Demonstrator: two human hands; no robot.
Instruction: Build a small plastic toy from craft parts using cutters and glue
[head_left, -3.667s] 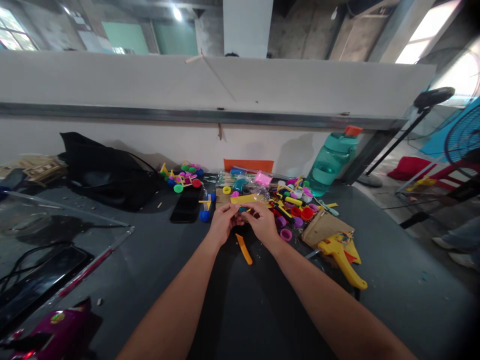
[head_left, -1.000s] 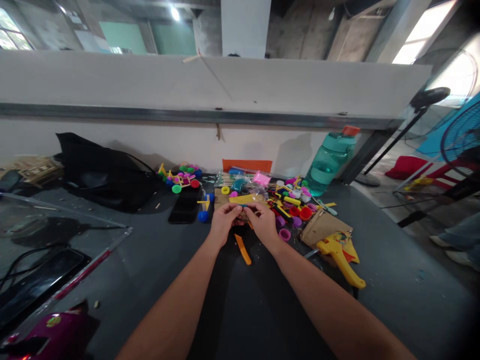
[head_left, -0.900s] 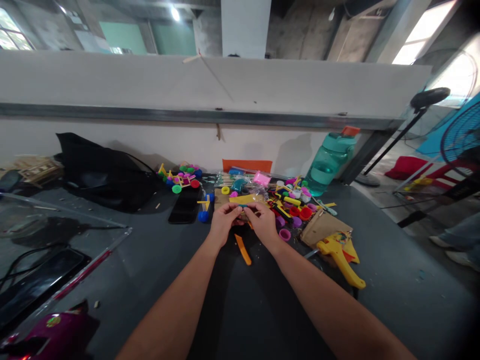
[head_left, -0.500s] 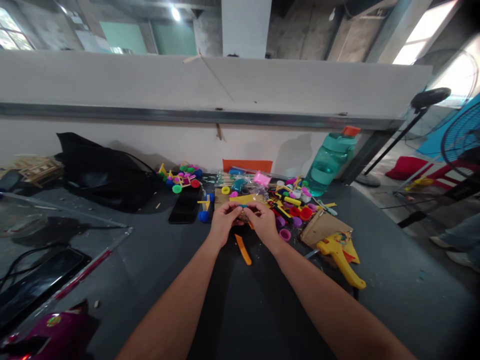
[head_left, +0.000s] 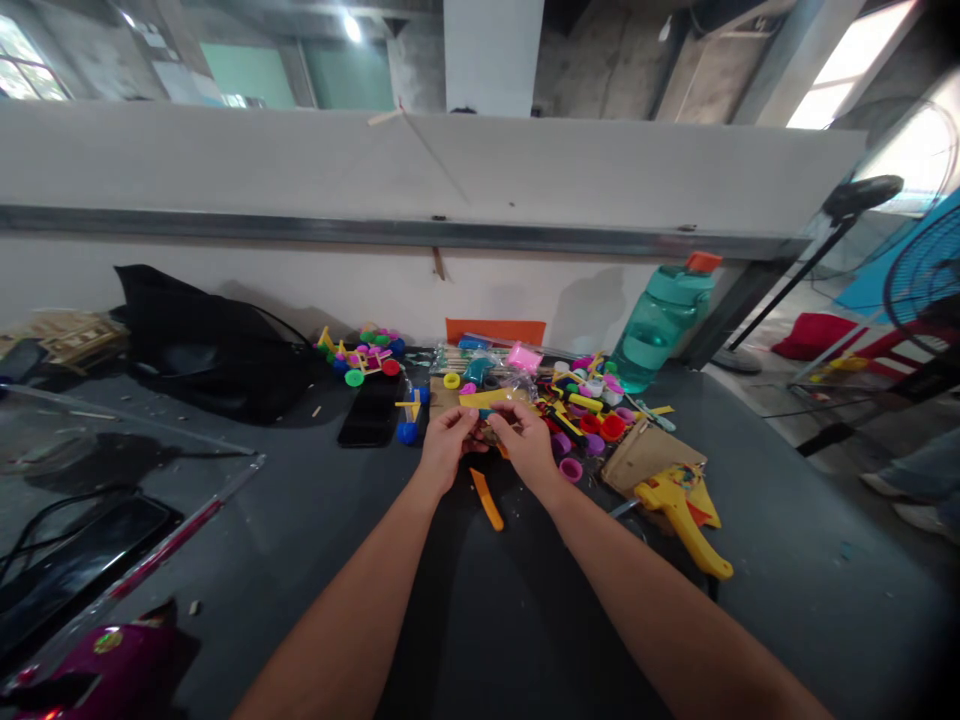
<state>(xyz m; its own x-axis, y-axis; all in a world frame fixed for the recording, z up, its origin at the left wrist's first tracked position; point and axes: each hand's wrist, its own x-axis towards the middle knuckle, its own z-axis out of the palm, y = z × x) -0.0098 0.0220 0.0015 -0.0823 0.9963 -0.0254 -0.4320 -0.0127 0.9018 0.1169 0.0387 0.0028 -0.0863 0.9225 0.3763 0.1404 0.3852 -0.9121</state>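
Observation:
My left hand (head_left: 448, 442) and my right hand (head_left: 525, 440) meet over the middle of the dark table. Both have their fingers closed in a pinch around a small blue-teal piece (head_left: 486, 413), mostly covered by the fingertips, so its kind is unclear. Just below the hands lies a tool with orange handles (head_left: 487, 502), its upper part hidden by the fingers. Behind them are a yellow strip (head_left: 484, 398) and a small yellow ring (head_left: 451, 381). Purple bottle caps (head_left: 571, 469) and red caps (head_left: 612, 428) lie right of my right hand.
A yellow glue gun (head_left: 684, 515) rests by brown cardboard (head_left: 637, 455) on the right. Behind stands a teal water bottle (head_left: 660, 325). Left are a black phone (head_left: 367, 412), a blue-wheeled piece (head_left: 408, 432), a black bag (head_left: 217, 350) and a clear sheet (head_left: 180, 530).
The fingers have shifted slightly around the small piece, and a little more of its blue-teal side shows. Everything else stays where it was.

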